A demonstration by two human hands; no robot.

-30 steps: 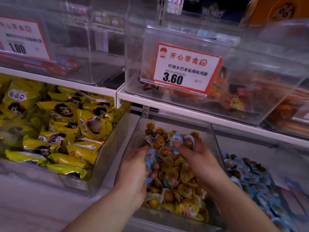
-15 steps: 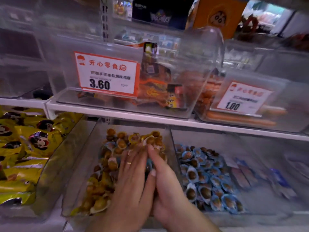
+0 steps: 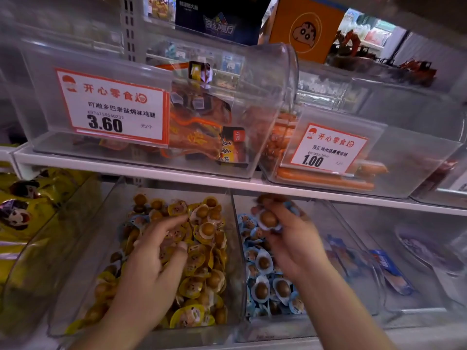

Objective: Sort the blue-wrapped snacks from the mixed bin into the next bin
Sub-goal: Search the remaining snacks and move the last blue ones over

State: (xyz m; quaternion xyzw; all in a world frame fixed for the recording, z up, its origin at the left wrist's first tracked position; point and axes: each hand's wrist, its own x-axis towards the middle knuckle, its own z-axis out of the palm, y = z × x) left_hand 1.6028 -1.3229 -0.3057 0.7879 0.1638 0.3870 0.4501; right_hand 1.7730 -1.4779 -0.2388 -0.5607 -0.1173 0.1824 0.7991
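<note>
The clear mixed bin (image 3: 233,251) holds mostly yellow-wrapped egg snacks (image 3: 202,258), with a few blue-wrapped ones (image 3: 137,219) near its back left. My left hand (image 3: 154,258) lies on the pile inside it, fingers loosely spread, gripping nothing that I can see. My right hand (image 3: 288,238) is above the neighbouring bin (image 3: 353,233) to the right and grips several blue-wrapped snacks (image 3: 269,219). That bin holds a heap of blue-wrapped snacks (image 3: 267,281) at its left side.
An upper shelf edge (image 3: 227,183) runs just above both bins, bearing clear bins with price tags (image 3: 111,107). Yellow snack bags (image 3: 22,213) fill the bin at the left. A further clear bin with blue packets (image 3: 394,271) stands to the right.
My hands were pressed together over the mixed bin; my right hand has carried blue-wrapped snacks right, over the neighbouring bin. My left hand stays in the mixed bin. The camera moved closer.
</note>
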